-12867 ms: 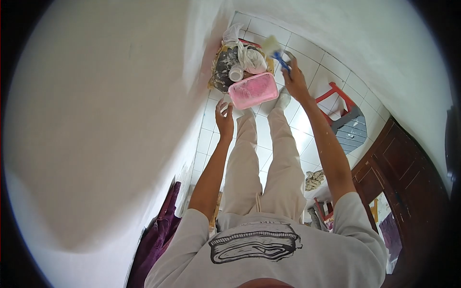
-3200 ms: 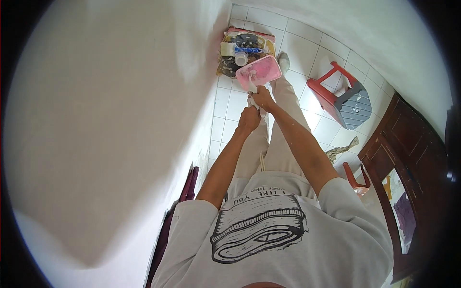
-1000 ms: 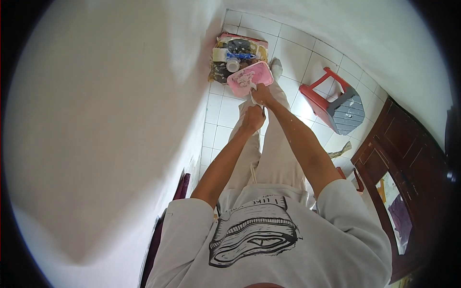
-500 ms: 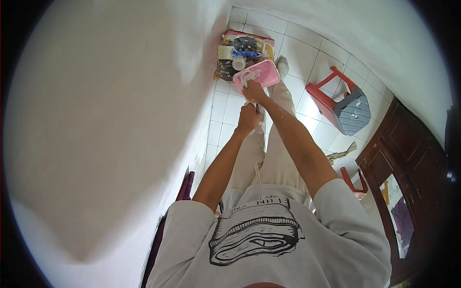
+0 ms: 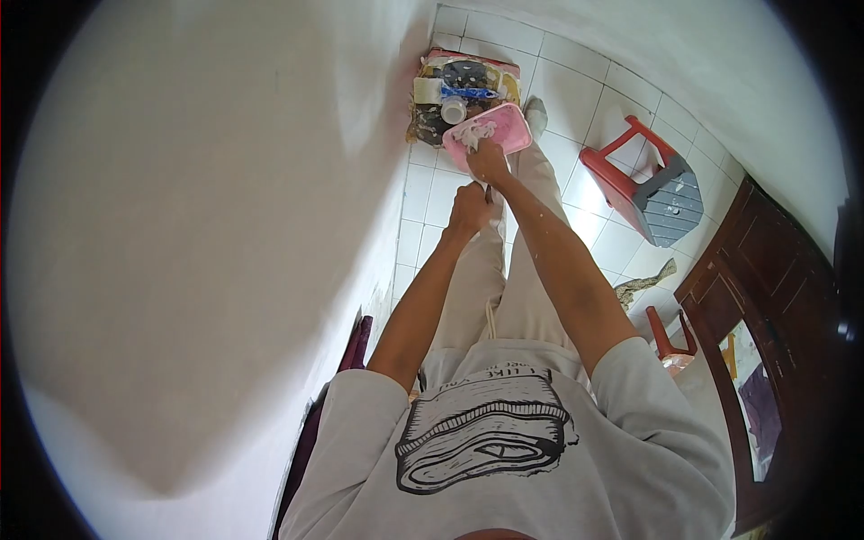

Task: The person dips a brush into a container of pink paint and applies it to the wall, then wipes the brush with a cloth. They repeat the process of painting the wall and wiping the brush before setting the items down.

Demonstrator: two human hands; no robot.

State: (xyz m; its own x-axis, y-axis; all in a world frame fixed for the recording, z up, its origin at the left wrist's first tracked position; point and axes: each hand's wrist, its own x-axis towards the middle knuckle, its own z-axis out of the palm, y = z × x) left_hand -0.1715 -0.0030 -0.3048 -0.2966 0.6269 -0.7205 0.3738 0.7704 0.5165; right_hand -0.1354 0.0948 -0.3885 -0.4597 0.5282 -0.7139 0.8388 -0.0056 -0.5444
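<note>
My left hand (image 5: 470, 211) is closed around a tool with a dark handle; the rest of the tool is mostly hidden. Just beyond it, my right hand (image 5: 488, 165) is closed at the near edge of a pink tray (image 5: 513, 132), and what its fingers grip is too small to make out. White paste (image 5: 474, 134) lies inside the tray by these fingers. Behind the tray, a paint-stained stand (image 5: 463, 70) carries a brush with a blue handle (image 5: 468, 93) and pale bristles, and a white round container (image 5: 454, 111).
A red and grey stool (image 5: 668, 207) lies on its side on the tiled floor (image 5: 562, 90) to the right. Near it are a patterned cloth (image 5: 646, 283) and another red stool (image 5: 670, 346). A white wall (image 5: 225, 225) runs along the left, and a brown door (image 5: 765, 261) stands at the right.
The view has shifted slightly, so things appear a little higher and further right. My hands remain close together by the tray, with the right hand's fingers slightly changed against the paste.
</note>
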